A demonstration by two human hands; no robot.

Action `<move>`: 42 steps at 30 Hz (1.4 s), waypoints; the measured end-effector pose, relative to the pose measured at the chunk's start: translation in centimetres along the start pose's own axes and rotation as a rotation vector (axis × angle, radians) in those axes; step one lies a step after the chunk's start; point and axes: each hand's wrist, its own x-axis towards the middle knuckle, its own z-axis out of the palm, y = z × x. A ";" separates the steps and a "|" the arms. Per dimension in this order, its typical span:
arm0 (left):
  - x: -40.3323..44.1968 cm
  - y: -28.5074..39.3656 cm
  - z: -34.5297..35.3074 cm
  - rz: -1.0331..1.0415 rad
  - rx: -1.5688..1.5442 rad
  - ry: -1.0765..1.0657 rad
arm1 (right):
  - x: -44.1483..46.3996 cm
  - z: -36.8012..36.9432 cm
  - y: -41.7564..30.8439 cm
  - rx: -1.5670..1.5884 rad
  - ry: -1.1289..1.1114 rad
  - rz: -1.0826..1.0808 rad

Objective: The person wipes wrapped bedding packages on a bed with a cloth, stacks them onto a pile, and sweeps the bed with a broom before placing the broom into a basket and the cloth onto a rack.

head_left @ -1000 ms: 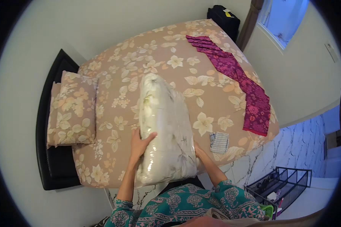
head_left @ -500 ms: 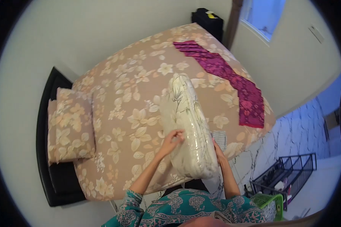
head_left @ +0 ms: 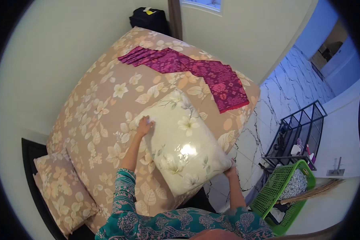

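A white bedding pack (head_left: 184, 140) with a pale flower print, wrapped in shiny clear plastic, lies broad side up over the near part of the bed. At its left edge is my left hand (head_left: 145, 126), fingers loosely apart and close against the plastic. My right hand (head_left: 231, 170) is closed round the pack's near right corner, with some fingers hidden beneath it. Behind the pack, a magenta patterned cloth (head_left: 188, 66) stretches across the bed.
The bed (head_left: 96, 116) has a beige floral sheet, with pillows (head_left: 64, 188) at the lower left. A black bag (head_left: 150, 22) stands beyond its far corner. On the right are a black metal rack (head_left: 296, 136), a green laundry basket (head_left: 268, 192) and a broom (head_left: 316, 191).
The pack has gone from standing on its narrow side to lying broad face up. My left hand moved to its far left edge, my right to a corner. The view has turned right.
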 end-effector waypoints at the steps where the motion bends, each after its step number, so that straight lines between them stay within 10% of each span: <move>1: 1.6 0.0 0.5 -0.056 0.048 0.007 | -0.8 -0.7 0.7 0.033 -0.100 -0.039; 16: 7.4 3.2 -2.4 -0.168 0.258 -0.097 | -5.1 -1.8 10.7 -0.229 -0.269 0.291; 33: -23.1 1.3 -2.7 -0.144 -0.706 -0.108 | -22.0 7.1 -2.3 -0.498 -0.028 -0.355; 42: -31.8 16.6 -15.8 0.464 -0.696 -0.219 | -50.0 10.0 2.9 -0.238 0.067 -0.738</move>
